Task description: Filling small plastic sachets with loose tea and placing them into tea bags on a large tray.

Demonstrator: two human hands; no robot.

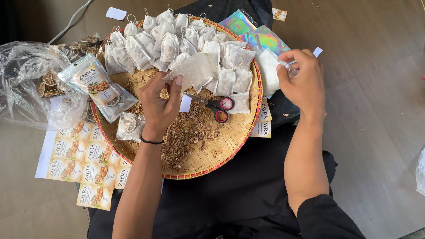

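The left hand (161, 104) pinches an empty white filter pouch (195, 71) above the round woven tray (230, 146); the right hand (303, 79) grips a filled white sachet (268, 73) at the tray's right rim, near scissors (217, 106).

Label sheet (84, 166) left of tray; perhaps holographic pouches (259, 33) behind.
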